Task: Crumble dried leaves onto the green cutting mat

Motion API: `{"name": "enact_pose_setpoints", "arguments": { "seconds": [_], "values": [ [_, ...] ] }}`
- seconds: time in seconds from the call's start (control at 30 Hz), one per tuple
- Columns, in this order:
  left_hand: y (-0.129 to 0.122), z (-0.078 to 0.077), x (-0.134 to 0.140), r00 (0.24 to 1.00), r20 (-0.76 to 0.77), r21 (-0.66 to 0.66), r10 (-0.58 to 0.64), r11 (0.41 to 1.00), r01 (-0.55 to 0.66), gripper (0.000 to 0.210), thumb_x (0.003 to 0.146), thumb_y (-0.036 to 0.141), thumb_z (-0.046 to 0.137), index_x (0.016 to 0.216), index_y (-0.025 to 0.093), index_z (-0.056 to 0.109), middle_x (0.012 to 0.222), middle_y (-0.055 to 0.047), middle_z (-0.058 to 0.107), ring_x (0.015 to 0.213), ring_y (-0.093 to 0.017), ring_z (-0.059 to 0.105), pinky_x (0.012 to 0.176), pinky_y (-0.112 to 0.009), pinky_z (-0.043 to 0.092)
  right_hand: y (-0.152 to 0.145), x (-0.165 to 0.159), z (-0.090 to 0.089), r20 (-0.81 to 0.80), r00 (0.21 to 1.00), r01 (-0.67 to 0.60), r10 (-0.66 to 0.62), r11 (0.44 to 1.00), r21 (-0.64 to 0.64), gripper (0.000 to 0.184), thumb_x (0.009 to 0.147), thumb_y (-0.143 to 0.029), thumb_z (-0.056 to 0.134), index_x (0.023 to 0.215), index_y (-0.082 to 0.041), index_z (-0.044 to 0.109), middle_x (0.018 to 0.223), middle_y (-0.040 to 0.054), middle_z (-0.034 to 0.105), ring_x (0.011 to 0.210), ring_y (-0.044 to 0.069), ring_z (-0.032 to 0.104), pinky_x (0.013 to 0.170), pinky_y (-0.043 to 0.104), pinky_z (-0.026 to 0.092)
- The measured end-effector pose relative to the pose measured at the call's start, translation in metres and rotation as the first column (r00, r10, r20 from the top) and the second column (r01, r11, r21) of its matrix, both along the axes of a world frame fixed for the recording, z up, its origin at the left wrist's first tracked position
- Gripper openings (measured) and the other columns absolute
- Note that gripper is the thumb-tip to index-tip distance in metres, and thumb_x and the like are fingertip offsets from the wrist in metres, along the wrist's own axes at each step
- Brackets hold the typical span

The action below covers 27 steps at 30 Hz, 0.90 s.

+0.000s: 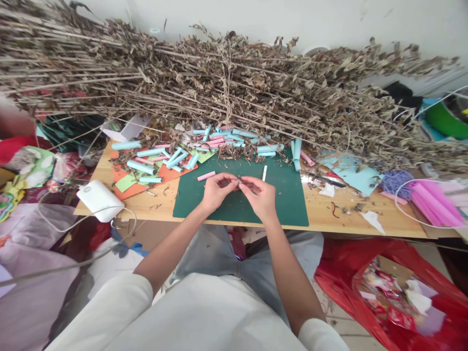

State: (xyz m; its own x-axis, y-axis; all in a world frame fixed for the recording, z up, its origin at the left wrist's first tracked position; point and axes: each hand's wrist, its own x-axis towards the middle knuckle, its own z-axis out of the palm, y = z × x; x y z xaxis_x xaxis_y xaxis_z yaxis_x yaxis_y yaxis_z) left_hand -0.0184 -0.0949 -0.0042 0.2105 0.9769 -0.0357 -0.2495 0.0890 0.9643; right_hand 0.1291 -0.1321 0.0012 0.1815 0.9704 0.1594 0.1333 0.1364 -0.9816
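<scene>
My left hand and my right hand meet fingertip to fingertip over the green cutting mat. Both are closed in a pinch on a small brown piece of dried leaf, mostly covered by the fingers. Just left of my left hand lies a pink paper roll. A thin white stick rests on the mat behind my right hand. Further back, blue paper rolls and more pink ones lie in a loose heap among leaf crumbs.
A large bundle of dried stalks spans the back of the wooden table. A white power bank with a cable sits at the left edge. On the right are blue paper, a black pen, purple yarn and, lower, a red rubbish bag.
</scene>
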Motion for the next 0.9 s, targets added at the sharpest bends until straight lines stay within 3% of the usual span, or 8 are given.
{"name": "enact_pose_setpoints", "arguments": {
  "seconds": [0.1, 0.23, 0.37, 0.53, 0.63, 0.73, 0.8, 0.9],
  "values": [
    [0.0, 0.0, 0.001, 1.0, -0.005, 0.001, 0.012, 1.0, -0.012, 0.027, 0.066, 0.032, 0.083, 0.081, 0.013, 0.07, 0.073, -0.001, 0.07, 0.062, -0.01, 0.065, 0.064, -0.023, 0.055, -0.001, 0.002, 0.003, 0.113, 0.994, -0.012, 0.005, 0.998, 0.057, 0.02, 0.081, -0.03, 0.07, 0.099, -0.021, 0.074, 0.095, 0.006, 0.076, 0.079, 0.018, 0.073, 0.075, 0.032, 0.062],
    [0.0, 0.002, 0.007, 0.999, 0.031, -0.078, 0.042, 0.996, -0.039, 0.029, 0.063, 0.032, 0.085, 0.079, 0.013, 0.069, 0.068, -0.001, 0.068, 0.058, -0.009, 0.062, 0.062, -0.022, 0.053, 0.0, 0.006, 0.006, 0.369, 0.925, -0.004, -0.094, 0.967, 0.255, 0.013, 0.087, -0.024, 0.063, 0.093, -0.023, 0.074, 0.092, 0.0053, 0.076, 0.078, 0.017, 0.071, 0.076, 0.032, 0.06],
    [-0.002, 0.003, 0.015, 0.994, 0.097, -0.186, 0.058, 0.982, -0.039, 0.031, 0.061, 0.032, 0.085, 0.078, 0.013, 0.068, 0.065, 0.0, 0.067, 0.055, -0.007, 0.06, 0.059, -0.021, 0.051, 0.002, 0.007, 0.006, 0.443, 0.88, 0.0, -0.169, 0.934, 0.357, 0.016, 0.09, -0.021, 0.057, 0.09, -0.022, 0.073, 0.089, 0.0061, 0.075, 0.08, 0.017, 0.07, 0.078, 0.031, 0.058],
    [-0.002, 0.002, 0.023, 0.986, 0.146, -0.19, 0.083, 0.98, -0.055, 0.029, 0.062, 0.031, 0.085, 0.077, 0.013, 0.068, 0.066, 0.001, 0.066, 0.056, -0.006, 0.059, 0.059, -0.02, 0.049, 0.002, 0.0, 0.006, 0.368, 0.913, 0.083, -0.175, 0.964, 0.253, 0.014, 0.088, -0.024, 0.058, 0.086, -0.021, 0.071, 0.083, 0.0054, 0.072, 0.071, 0.016, 0.066, 0.069, 0.03, 0.057],
    [-0.002, 0.002, 0.027, 0.983, 0.15, -0.172, 0.104, 0.982, -0.078, 0.029, 0.061, 0.032, 0.086, 0.076, 0.013, 0.068, 0.066, 0.001, 0.066, 0.055, -0.006, 0.058, 0.058, -0.02, 0.049, 0.004, -0.004, 0.001, 0.125, 0.973, 0.183, -0.194, 0.978, 0.1, 0.015, 0.086, -0.031, 0.061, 0.086, -0.019, 0.07, 0.081, 0.0052, 0.072, 0.069, 0.017, 0.068, 0.068, 0.031, 0.059],
    [-0.001, 0.0, 0.026, 0.979, 0.163, -0.194, 0.122, 0.977, -0.09, 0.032, 0.059, 0.033, 0.087, 0.076, 0.013, 0.068, 0.065, 0.001, 0.066, 0.056, -0.006, 0.058, 0.058, -0.019, 0.048, 0.007, -0.004, -0.005, -0.097, 0.963, 0.249, -0.252, 0.968, -0.042, 0.02, 0.083, -0.037, 0.064, 0.087, -0.018, 0.069, 0.075, 0.0044, 0.072, 0.066, 0.018, 0.069, 0.068, 0.033, 0.061],
    [-0.002, -0.003, 0.024, 0.979, 0.168, -0.206, 0.115, 0.975, -0.079, 0.033, 0.059, 0.034, 0.087, 0.077, 0.014, 0.068, 0.066, 0.001, 0.067, 0.057, -0.007, 0.059, 0.059, -0.02, 0.049, 0.007, 0.0, -0.007, -0.069, 0.963, 0.256, -0.259, 0.965, -0.051, 0.021, 0.083, -0.037, 0.065, 0.089, -0.018, 0.071, 0.078, 0.0051, 0.073, 0.067, 0.018, 0.07, 0.069, 0.033, 0.061],
    [-0.003, -0.005, 0.022, 0.984, 0.154, -0.182, 0.091, 0.981, -0.062, 0.033, 0.061, 0.035, 0.086, 0.079, 0.014, 0.069, 0.068, 0.0, 0.068, 0.059, -0.008, 0.061, 0.062, -0.022, 0.051, 0.007, 0.008, -0.003, 0.206, 0.948, 0.238, -0.241, 0.971, 0.041, 0.019, 0.085, -0.033, 0.062, 0.091, -0.02, 0.075, 0.088, 0.0066, 0.074, 0.075, 0.018, 0.069, 0.072, 0.032, 0.059]
  ]
}}
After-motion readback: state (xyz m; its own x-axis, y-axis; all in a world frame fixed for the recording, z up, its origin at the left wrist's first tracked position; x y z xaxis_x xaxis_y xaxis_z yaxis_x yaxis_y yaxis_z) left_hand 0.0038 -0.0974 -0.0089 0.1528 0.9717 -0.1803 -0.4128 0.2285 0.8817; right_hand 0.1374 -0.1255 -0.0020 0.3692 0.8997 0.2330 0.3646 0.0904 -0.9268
